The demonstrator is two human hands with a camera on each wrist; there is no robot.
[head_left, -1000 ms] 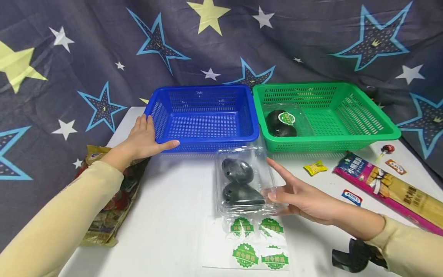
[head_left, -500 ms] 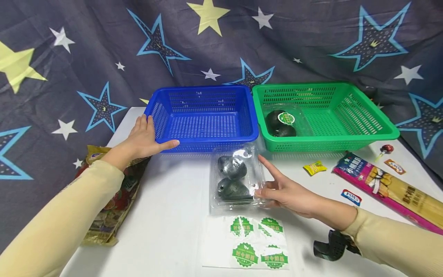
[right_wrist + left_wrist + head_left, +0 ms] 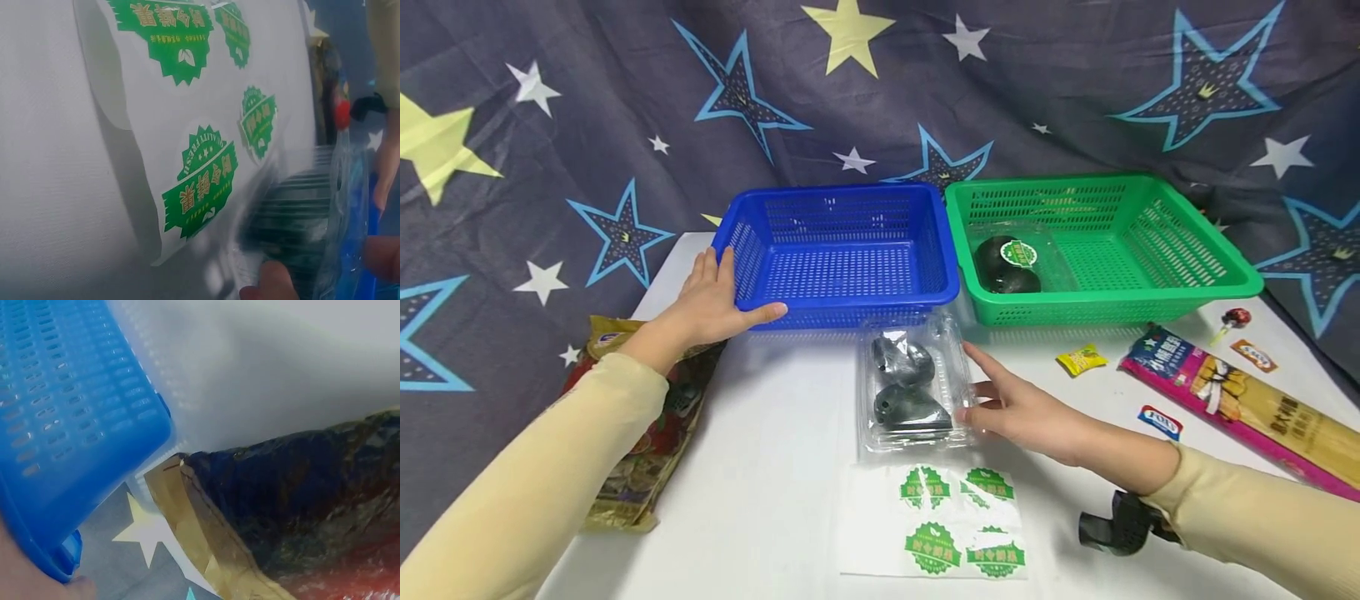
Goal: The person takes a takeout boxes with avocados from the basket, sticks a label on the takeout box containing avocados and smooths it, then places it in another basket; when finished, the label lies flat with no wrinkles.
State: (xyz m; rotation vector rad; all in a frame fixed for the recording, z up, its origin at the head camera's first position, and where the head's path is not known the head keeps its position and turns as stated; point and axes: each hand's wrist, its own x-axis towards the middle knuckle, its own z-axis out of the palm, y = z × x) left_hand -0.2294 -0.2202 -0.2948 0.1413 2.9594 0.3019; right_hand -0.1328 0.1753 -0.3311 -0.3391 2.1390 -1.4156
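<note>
My left hand rests against the left front corner of a blue plastic basket, fingers straight and thumb stretched along the front rim. At the middle of the table, my right hand grips the right side of a clear plastic clamshell box. Two dark green, avocado-like fruits lie inside it. The right wrist view has a fingertip on either side of the box. Just in front lies a white sheet of round green stickers, one of them torn or creased.
A green basket beside the blue one holds a similar box bearing a sticker. On the right lie a pasta packet, wrapped candies and a lollipop. A gold-edged bag is under my left arm.
My right hand has brought the clamshell box slightly left and farther from me, uncovering the top of the sticker sheet. The left hand has stayed at the blue basket.
</note>
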